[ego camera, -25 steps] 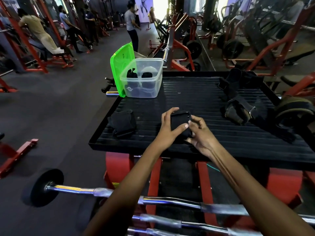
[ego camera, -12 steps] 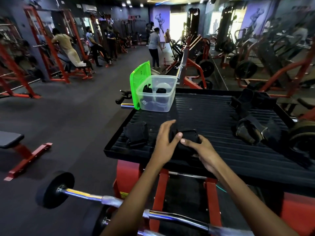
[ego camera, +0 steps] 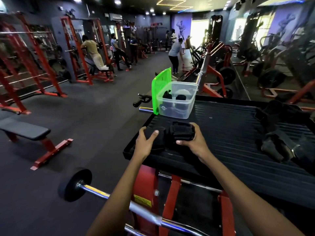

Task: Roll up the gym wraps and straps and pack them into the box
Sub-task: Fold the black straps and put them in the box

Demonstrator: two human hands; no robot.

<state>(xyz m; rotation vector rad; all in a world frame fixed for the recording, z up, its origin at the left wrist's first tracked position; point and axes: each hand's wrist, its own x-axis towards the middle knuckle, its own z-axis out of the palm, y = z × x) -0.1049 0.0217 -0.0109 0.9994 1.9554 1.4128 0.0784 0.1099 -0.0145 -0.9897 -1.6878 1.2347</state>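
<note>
Left hand (ego camera: 145,142): grip spread over a flat black wrap (ego camera: 153,133) lying on the counter (ego camera: 230,133) near its left front corner; fingers curl over the far edge, thumb on top. It holds the wrap down rather than lifting it.

Right hand (ego camera: 196,142): grip closed round a rolled black wrap (ego camera: 183,132), thumb along the near side, fingers over the far side. The roll sits just beside the left grip, touching the flat wrap.

Box (ego camera: 177,101): clear plastic, beyond both grips and slightly right of the left one, green lid (ego camera: 161,89) propped upright at its left side. At least two dark rolls already inside.

Far right of the right grip: a heap of loose black straps (ego camera: 279,133), not yet rolled.

Judgement: roll looks finished; next step likely a carry to the box.

Risks:
- roll may spring open if the right grip loosens in transit;
- flat wrap may drag along with it if their fastening patches catch;
- a careless drop-in could knock the propped lid over.
</note>
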